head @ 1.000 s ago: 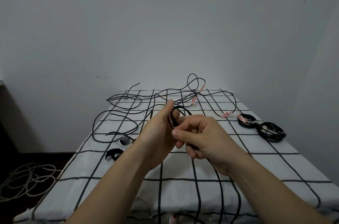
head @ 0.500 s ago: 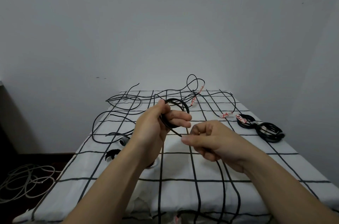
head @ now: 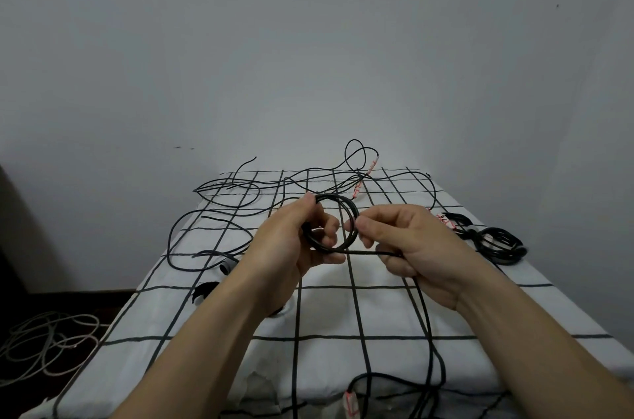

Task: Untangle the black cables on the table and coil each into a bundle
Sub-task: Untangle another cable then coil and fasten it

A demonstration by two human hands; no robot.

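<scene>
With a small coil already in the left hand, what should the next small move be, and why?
Probably lay another loop: the right hand pinches the cable beside the coil held in the left hand, and a long uncoiled tail runs from that grip down over the table's front edge.

Left hand (head: 291,247) grips a small black coil (head: 331,223), right hand (head: 408,243) pinches its cable above the checked table (head: 377,312), loose cables (head: 240,199) behind.

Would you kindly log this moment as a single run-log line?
step: coiling | left hand: holds black coil | right hand: feeds cable tail | finished bundles: right side | loose cables: far table
</scene>
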